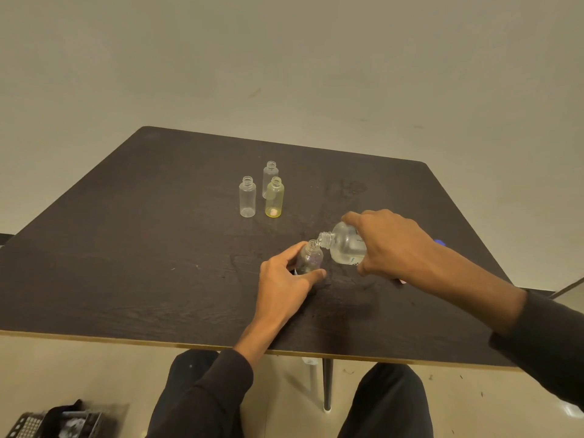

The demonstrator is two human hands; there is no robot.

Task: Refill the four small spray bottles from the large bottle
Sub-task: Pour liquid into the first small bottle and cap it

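Note:
My right hand (390,241) grips the large clear bottle (346,248), tipped sideways with its open neck against the mouth of a small clear bottle (310,258). My left hand (286,279) holds that small bottle upright on the dark table (142,248), fingers and thumb curled round its lower part. Three more small uncapped bottles stand farther back: a clear one (247,197) on the left, a yellow-tinted one (274,198) beside it, and another clear one (270,175) just behind the yellow one.
A small blue object (440,242) peeks out behind my right wrist. The table's near edge (189,345) runs above my knees, with a table leg (327,387) between them. A dark crate with a black item (60,422) lies on the floor at lower left.

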